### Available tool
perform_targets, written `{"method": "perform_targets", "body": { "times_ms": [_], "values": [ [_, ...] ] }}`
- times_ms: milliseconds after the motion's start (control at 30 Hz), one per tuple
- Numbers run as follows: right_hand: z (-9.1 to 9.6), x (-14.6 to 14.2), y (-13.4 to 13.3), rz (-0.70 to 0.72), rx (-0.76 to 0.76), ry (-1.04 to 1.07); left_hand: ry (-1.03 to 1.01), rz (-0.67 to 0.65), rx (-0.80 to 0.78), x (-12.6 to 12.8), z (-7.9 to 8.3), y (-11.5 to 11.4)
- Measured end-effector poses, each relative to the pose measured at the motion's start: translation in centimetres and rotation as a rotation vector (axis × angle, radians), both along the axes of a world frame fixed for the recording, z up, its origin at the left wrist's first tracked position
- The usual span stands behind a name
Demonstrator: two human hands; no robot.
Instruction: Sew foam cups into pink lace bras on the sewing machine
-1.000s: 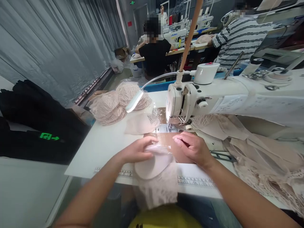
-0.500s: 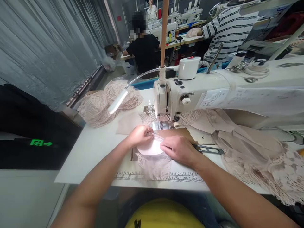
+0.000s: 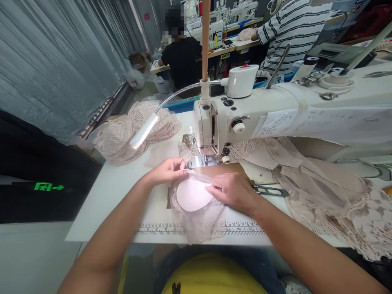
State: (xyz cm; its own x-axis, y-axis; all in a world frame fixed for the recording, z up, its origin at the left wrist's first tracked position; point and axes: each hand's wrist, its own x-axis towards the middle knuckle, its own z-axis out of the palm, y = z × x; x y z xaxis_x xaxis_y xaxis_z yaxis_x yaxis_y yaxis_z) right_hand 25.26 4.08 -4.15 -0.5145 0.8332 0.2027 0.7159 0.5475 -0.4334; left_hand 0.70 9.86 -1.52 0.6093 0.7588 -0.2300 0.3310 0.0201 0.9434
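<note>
Pinched by left hand (image 3: 168,170) and right hand (image 3: 234,190) just before the sewing machine (image 3: 254,102), sheer fabric (image 3: 203,224) surrounds a pale oval pad (image 3: 192,196). I'd keep its tension even, without puckers, both hands clear of the presser foot (image 3: 206,159).

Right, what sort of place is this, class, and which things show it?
Most likely a garment-sewing workshop: a sewing machine stands up close, more machines stand behind it, and lacy fabric pieces lie heaped on the worktop.
</note>
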Motion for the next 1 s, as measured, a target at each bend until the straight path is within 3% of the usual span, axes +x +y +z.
{"method": "perform_targets", "body": {
  "times_ms": [100,267,433,600,667,800,1000],
  "values": [
    [-0.1,0.2,0.0,0.006,0.08,0.042,-0.072,0.04,-0.029,1.5,-1.3,-0.3],
    [-0.4,0.1,0.4,-0.026,0.189,0.057,0.098,0.0,0.174,4.2,-2.3,-0.1],
    [-0.9,-0.3,0.6,-0.072,0.138,-0.072,0.379,0.029,0.454,4.5,-1.5,0.7],
    [-0.9,-0.4,0.7,-0.076,0.148,-0.075,0.49,0.194,0.76,3.6,0.3,0.1],
    [-0.9,-0.4,0.7,-0.074,0.147,-0.087,0.495,0.146,0.84,3.9,0.7,-1.1],
    [-1.0,-0.5,0.7,-0.11,0.13,-0.136,0.565,-0.12,0.939,5.2,-0.2,-3.5],
    [-0.8,-0.8,0.7,-0.193,0.04,-0.178,0.651,-0.175,1.025,5.5,-1.8,-3.7]
  ]
}}
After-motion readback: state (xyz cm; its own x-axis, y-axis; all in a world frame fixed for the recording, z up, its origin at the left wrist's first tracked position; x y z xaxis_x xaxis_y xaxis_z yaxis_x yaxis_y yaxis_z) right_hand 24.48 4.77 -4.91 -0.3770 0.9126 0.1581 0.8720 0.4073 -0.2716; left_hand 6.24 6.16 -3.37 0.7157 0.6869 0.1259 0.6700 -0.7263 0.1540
